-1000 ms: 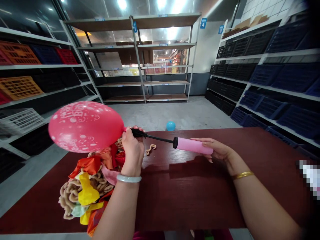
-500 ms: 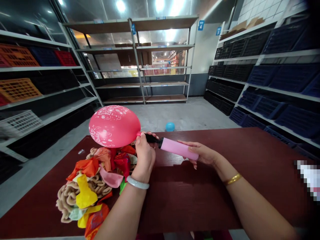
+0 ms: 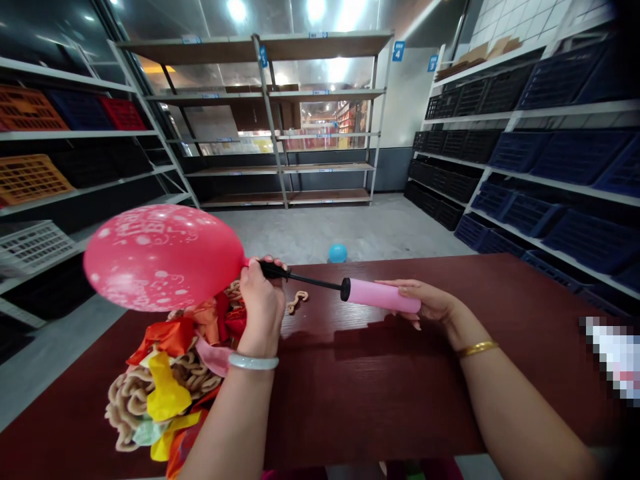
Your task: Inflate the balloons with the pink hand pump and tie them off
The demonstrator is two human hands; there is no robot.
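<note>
A red balloon (image 3: 165, 257) with white print, well filled with air, sits on the nozzle end of a hand pump (image 3: 384, 296). My left hand (image 3: 263, 297) is closed round the balloon's neck and the pump's black end. The fingers of my right hand (image 3: 430, 303) wrap the pink barrel, and a length of black rod shows between the two hands. Below the balloon lies a pile of limp balloons, among them a yellow balloon (image 3: 165, 390) and an orange balloon (image 3: 167, 337), mixed with beige long balloons (image 3: 131, 400).
The dark red table (image 3: 380, 393) spans the foreground. A small beige curl (image 3: 299, 301) lies beyond my left hand. A blue balloon (image 3: 338, 253) is past the table's far edge. Shelves with blue crates (image 3: 575, 157) and orange crates (image 3: 33, 177) stand at the sides; a metal rack (image 3: 270, 100) is behind.
The balloon has grown much larger and reaches further left. My hands have moved apart, left hand leftward and right hand rightward, and the pump's rod now shows.
</note>
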